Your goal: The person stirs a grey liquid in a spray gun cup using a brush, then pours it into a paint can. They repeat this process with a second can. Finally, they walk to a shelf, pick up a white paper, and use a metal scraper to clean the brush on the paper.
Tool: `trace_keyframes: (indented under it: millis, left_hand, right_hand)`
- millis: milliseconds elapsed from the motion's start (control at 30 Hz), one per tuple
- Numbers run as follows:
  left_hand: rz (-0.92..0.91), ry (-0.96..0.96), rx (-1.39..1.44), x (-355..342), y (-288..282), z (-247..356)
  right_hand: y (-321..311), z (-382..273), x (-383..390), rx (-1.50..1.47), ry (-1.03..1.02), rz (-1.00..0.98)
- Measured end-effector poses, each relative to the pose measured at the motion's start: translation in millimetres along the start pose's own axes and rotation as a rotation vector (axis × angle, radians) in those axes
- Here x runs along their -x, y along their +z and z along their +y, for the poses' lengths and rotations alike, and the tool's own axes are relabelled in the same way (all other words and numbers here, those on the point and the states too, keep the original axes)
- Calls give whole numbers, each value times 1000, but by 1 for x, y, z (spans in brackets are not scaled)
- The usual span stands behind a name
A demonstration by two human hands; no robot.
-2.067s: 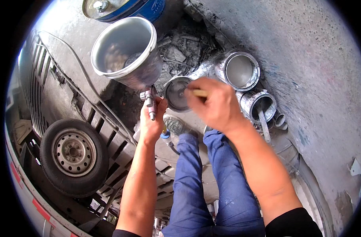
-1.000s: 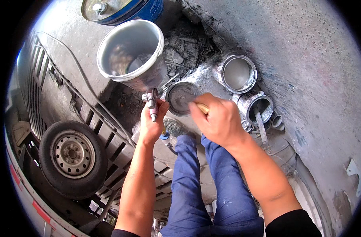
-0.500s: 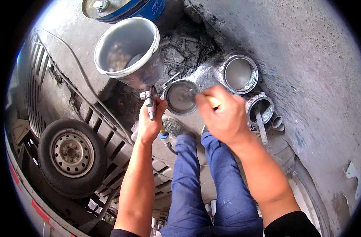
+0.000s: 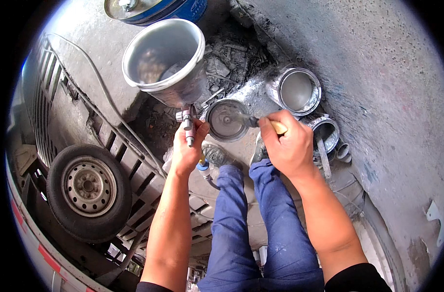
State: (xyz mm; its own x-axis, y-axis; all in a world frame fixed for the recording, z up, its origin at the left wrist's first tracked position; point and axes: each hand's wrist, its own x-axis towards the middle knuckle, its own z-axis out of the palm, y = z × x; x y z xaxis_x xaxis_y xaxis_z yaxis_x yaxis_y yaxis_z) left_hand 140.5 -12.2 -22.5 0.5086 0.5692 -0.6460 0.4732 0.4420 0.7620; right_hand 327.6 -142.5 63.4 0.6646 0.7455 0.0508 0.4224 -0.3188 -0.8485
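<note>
Two bare hands work close together over a grey, paint-spattered floor. The left hand point(image 4: 185, 148) is wrapped tight round the body of a spray gun point(image 4: 187, 124), fingers curled shut about it and the thumb lying up its right side; the gun's small metal fittings stick out above the fist, and its wide silver cup point(image 4: 164, 61) rises from them, tilted with its open mouth toward the camera. The right hand point(image 4: 289, 146) is closed in a fist on a pale wooden handle point(image 4: 279, 127), whose butt peeps out between thumb and forefinger; the paint-coated working end point(image 4: 246, 119) juts left from the knuckles and reaches over the rim of a small round paint tin point(image 4: 226, 120), which sits just beside that hand and right of the gun. Whether the tip touches the tin's contents cannot be told. Past the right hand stand two more open tins, a larger one point(image 4: 296, 90) farther away and another point(image 4: 325, 132) partly hidden behind the knuckles. A blue drum point(image 4: 159, 9) stands at the top edge. Below the hands are the person's blue trouser legs point(image 4: 253, 228), and to the left lies a wheel with a steel rim point(image 4: 88, 187) on a metal frame.
</note>
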Motion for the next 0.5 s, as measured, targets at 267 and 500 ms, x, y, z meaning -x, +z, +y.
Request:
trace_keyframes:
  millis: [267, 500]
  left_hand:
    - [-10, -14, -14, 0, -3, 0]
    - [20, 12, -81, 1, -2, 5]
  right_hand:
    - [6, -1, 4, 27, 19, 5]
    - [10, -3, 10, 98, 151, -86]
